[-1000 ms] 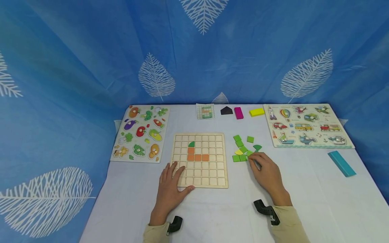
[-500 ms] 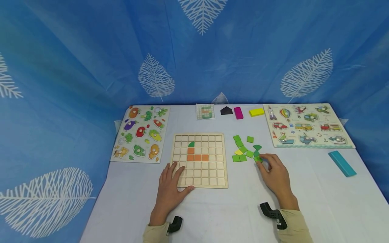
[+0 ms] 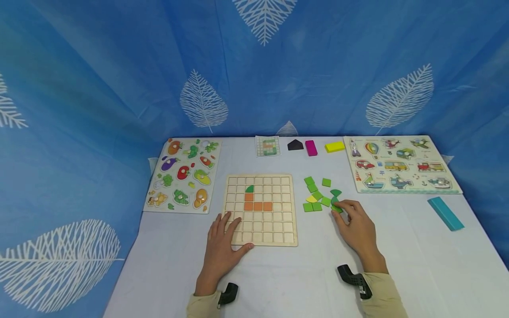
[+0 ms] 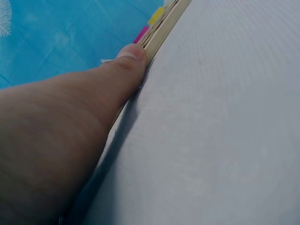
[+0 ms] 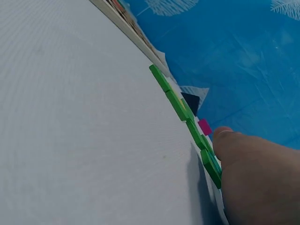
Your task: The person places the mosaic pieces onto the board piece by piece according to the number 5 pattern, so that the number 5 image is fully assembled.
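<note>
A wooden grid board (image 3: 275, 227) lies mid-table, with orange square tiles (image 3: 258, 206) and a dark green quarter-circle (image 3: 249, 189) set in it. My left hand (image 3: 222, 247) rests with spread fingers on its lower left corner; the left wrist view shows the thumb (image 4: 119, 72) along the board's edge. To the right, my right hand (image 3: 358, 227) has curled fingers and thumb at a green square tile (image 3: 337, 210), closest of the loose pieces. Part of that tile is hidden by the fingertips. Just above are two dark green quarter-circles (image 3: 336, 193), one partly covered.
Several green squares (image 3: 312, 188) and a yellow piece (image 3: 311, 199) lie between board and right hand. Behind stand a pattern card (image 3: 268, 146) and black, magenta and yellow blocks (image 3: 335, 147). Picture puzzles flank left (image 3: 183, 176) and right (image 3: 401, 172); a teal block (image 3: 446, 214) lies far right.
My right hand has moved rightward from the middle of the loose pieces to the green square at their right end, which now sits farther right. My left hand has stayed on the board.
</note>
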Demonstrator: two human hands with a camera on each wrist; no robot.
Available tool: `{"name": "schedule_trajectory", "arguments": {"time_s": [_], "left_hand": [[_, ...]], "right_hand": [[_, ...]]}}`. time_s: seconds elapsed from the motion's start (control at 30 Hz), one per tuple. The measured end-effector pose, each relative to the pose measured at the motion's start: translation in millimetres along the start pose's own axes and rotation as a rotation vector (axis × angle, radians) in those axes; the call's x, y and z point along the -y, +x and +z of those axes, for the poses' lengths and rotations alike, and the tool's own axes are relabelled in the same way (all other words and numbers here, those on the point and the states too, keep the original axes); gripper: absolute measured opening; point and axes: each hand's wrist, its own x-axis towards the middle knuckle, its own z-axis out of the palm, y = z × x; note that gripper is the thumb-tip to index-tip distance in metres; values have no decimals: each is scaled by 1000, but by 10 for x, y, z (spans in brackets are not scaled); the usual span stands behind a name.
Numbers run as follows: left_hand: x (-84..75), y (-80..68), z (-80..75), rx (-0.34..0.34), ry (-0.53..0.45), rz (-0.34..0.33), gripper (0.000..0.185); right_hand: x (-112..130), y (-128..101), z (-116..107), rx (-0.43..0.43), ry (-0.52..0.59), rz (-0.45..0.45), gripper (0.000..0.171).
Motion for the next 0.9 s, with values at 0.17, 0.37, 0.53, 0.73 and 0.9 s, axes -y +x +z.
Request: {"name": "schedule_trajectory", "arguments": {"time_s": [0.17,0.37,0.53,0.73,0.9], "left_hand": [[9,-2,5,-6,6,3,82],[-1,-1,-13,22,3,-12,82],[2,-6,-11,24,6,-13,82],[13,-4,-8,1,9,8,82],[17,-1,1,-21,13,34,82]], "right_hand": [[19,-2,3,26,-16,15,29],[33,-4,0,38,-28,29,31],[48,-1,-14,40,-24,45,33],[78,0,-50,56,-32,60,32],[100,-4,-88,51,-32,63,26]]}}
